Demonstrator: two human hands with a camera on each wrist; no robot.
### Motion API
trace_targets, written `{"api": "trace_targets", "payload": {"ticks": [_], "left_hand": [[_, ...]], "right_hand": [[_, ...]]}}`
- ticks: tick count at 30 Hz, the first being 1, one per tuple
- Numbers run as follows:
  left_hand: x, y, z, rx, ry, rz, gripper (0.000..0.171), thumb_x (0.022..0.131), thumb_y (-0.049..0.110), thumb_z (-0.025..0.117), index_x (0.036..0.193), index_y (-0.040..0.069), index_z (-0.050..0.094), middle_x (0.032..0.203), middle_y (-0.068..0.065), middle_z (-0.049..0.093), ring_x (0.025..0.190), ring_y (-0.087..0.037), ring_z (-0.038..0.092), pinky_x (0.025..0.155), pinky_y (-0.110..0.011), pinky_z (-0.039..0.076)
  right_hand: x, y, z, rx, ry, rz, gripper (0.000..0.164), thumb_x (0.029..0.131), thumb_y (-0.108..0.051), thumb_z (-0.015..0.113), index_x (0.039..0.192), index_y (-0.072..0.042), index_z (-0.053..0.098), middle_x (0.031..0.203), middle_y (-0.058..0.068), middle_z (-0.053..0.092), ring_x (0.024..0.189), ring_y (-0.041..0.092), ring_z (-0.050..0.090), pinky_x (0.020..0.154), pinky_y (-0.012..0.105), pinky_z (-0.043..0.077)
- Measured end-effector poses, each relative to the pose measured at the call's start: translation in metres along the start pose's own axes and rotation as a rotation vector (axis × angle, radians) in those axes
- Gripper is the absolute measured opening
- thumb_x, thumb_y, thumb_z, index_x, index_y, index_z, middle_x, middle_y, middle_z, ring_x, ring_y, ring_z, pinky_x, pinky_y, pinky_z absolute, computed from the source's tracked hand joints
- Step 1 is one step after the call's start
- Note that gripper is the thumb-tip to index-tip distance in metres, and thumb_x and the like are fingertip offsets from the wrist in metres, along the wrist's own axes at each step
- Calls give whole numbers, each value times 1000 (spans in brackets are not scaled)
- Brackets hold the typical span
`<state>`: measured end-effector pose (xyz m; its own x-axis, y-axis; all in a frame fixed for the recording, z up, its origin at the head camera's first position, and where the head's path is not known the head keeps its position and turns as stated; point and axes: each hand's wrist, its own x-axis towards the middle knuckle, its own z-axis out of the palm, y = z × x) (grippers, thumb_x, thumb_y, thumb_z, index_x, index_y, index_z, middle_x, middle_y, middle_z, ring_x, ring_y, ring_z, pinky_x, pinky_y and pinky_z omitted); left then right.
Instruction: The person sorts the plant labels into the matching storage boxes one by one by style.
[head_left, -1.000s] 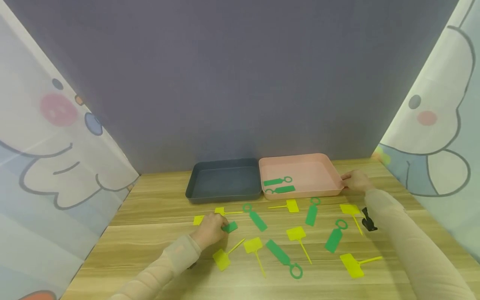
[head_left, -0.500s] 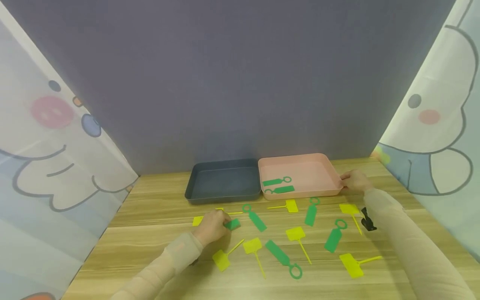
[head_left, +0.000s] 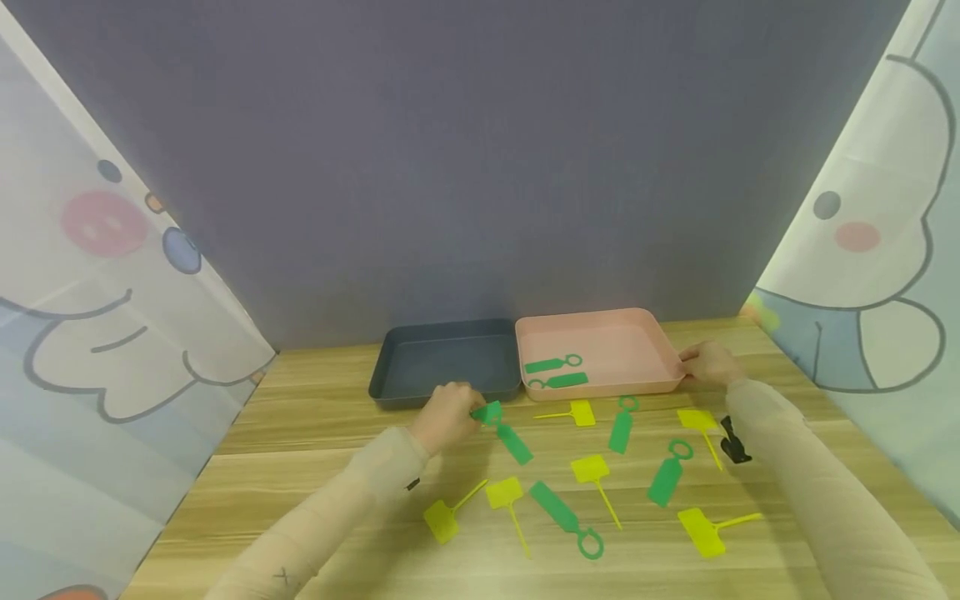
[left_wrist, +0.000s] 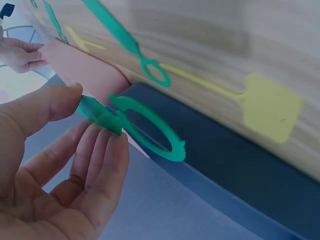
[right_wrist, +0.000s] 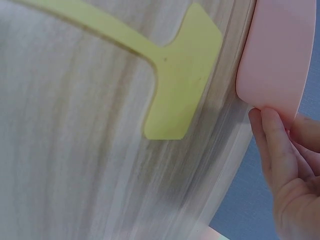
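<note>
A green ring-ended plant tag (left_wrist: 102, 114) is pinched between the thumb and fingers of my left hand (head_left: 448, 417). The hand holds it off the table at the front edge of the dark blue tray (head_left: 450, 362), its ring facing the tray in the left wrist view. My right hand (head_left: 711, 363) grips the right front corner of the pink tray (head_left: 615, 346), thumb and fingers on its wall in the right wrist view. Inside that tray lie two green tags (head_left: 551, 365). Under the held tag, another green tag (head_left: 516, 445) lies on the table.
Several yellow T-shaped tags (head_left: 592, 468) and more green tags (head_left: 564, 512) lie scattered over the wooden table (head_left: 247, 500). A small black object (head_left: 735, 442) sits beside the right forearm. A grey panel (head_left: 480, 167) stands behind the trays; cartoon-printed curtains (head_left: 862, 208) flank both sides.
My left hand has lifted the green tag and carried it forward and rightward, towards the trays. My right hand has stayed at the pink tray's corner.
</note>
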<state>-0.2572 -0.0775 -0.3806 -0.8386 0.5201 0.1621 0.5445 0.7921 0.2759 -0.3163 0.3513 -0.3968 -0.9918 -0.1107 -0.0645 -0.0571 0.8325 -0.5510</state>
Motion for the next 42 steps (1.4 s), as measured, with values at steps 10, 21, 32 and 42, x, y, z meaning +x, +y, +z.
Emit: {"api": "trace_targets", "payload": {"ticks": [10,21,32,42], "left_hand": [[28,16,-9,-7,-75,-25,29,72,7,75,100,2,69,95,-10,66,88,-24,64,75,-31,55],[53,30,-11,-41,-98,-12,25,80,5,68,105,2,68,103,-12,66,96,-26,63,81,-31,55],[75,43,-3,-37,-142,-7,31,81,4,64,112,4,65,116,-10,63,106,-25,61,87,-31,52],[99,59,8,-19,-117,63,29,78,3,65,106,9,69,113,-3,65,99,-17,62,83,-26,52]], "right_hand": [[1,-1,-3,-2,2,-12,35,85,-9,55,107,18,56,102,31,62,84,31,62,79,44,51],[3,2,-4,2,2,-7,36,85,-10,56,107,18,56,101,30,63,85,32,62,80,44,51],[4,3,-2,-19,-5,14,36,86,-11,56,109,17,56,103,30,62,88,34,61,82,46,49],[2,0,0,2,-2,19,36,86,-10,55,110,17,56,104,31,62,85,29,62,80,42,51]]}}
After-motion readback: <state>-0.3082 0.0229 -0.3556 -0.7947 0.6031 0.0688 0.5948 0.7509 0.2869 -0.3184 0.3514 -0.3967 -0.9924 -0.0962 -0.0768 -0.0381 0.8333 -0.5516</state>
